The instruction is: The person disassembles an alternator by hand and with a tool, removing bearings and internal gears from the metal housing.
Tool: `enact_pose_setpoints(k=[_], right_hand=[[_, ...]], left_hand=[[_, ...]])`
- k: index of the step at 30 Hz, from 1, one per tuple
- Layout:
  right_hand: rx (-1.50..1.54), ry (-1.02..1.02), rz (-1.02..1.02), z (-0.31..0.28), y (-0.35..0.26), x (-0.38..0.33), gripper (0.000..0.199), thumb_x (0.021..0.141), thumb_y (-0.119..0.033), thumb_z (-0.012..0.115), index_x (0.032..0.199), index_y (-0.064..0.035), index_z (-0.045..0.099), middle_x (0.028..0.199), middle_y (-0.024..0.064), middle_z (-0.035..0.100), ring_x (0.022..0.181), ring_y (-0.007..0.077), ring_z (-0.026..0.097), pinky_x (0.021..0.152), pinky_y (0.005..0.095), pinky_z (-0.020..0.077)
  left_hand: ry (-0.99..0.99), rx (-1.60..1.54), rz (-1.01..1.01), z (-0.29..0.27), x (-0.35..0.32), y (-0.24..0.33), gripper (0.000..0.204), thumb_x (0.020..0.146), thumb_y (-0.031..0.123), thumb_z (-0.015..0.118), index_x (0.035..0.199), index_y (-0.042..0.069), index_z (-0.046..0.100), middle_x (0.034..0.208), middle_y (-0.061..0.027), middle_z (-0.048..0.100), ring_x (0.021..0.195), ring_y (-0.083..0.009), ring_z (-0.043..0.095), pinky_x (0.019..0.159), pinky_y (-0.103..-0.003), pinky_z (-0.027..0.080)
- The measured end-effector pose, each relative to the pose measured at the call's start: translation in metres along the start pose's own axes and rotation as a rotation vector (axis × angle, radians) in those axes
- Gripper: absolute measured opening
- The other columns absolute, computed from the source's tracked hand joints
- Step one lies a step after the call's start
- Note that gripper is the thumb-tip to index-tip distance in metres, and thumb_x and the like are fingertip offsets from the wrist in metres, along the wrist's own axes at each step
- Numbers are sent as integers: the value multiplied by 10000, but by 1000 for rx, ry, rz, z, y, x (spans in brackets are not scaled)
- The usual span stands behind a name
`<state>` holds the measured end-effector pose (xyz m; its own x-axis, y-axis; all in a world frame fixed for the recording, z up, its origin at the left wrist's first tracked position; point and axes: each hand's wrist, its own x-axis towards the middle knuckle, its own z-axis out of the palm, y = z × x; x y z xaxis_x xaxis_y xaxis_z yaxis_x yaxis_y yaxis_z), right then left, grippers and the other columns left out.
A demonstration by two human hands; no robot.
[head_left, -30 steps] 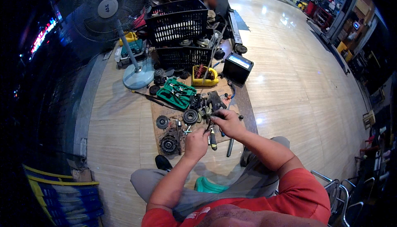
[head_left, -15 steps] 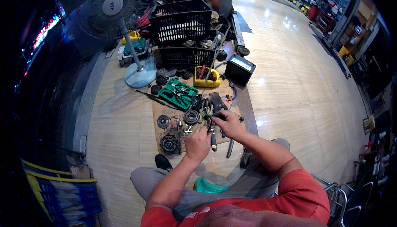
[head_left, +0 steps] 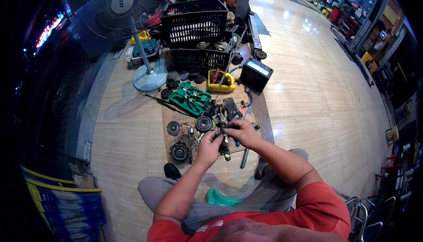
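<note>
My left hand [head_left: 208, 149] and my right hand [head_left: 242, 133] meet over a dirty cardboard sheet [head_left: 169, 117] on the floor. Both have their fingers pinched around something small and dark, too hidden to name. Left of them lie a black ringed pulley [head_left: 203, 124], a smaller dark disc [head_left: 173, 128] and a round, finned metal part [head_left: 179, 152]. Beneath my hands a tool with a black and yellow handle [head_left: 227, 156] shows in part. A grey metal bar [head_left: 244, 158] rests to the right. Just beyond is a dark, flat metal piece [head_left: 230, 108].
Farther off are a green tool tray [head_left: 190, 99], a yellow cut-open container [head_left: 220, 87] with parts, and a black battery [head_left: 255, 75]. Stacked black crates [head_left: 194, 24] and a standing fan [head_left: 122, 2] rise behind. A green plastic stool [head_left: 222, 198] shows between my legs.
My left hand has shifted slightly up, its fingers now close against those of my right hand. The right hand has turned down a little and stays pinched.
</note>
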<state>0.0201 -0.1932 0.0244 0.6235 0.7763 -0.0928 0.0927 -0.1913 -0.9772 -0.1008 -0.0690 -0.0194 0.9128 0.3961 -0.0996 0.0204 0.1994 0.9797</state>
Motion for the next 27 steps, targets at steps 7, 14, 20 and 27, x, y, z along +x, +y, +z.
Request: enact_pose_setpoints(k=[7,14,20,27], right_hand=[[371,-218,114,-14,-2,-3,182,840,-139,693,965,-7,683,712,10,609,618,70,512,544,223,412],[171,-123,23,-12,-6,-4,159,838,-128,695,926,4,689,739,9,630,651,76,552,573,236,446],[53,14,-91,-4,3,-3,161,844,-131,698,914,13,688,724,22,632,678,78,567,622,244,467],[102,-56,-36,-6,-10,-7,153,834,-123,701,896,15,682,756,29,644,700,81,575,645,254,474]], left_hand=[[-440,-834,-183,-7,-2,-1,176,965,108,520,1096,51,622,898,-15,642,670,-88,545,593,-240,434],[-207,-434,-177,-2,-3,4,159,948,100,552,1070,52,642,861,-6,641,688,-76,554,595,-242,450],[82,355,187,2,-6,13,117,882,74,616,972,6,648,782,-20,653,695,-96,591,629,-275,477],[92,535,291,3,-12,27,124,888,77,598,974,1,646,799,-33,665,687,-135,609,624,-277,473]])
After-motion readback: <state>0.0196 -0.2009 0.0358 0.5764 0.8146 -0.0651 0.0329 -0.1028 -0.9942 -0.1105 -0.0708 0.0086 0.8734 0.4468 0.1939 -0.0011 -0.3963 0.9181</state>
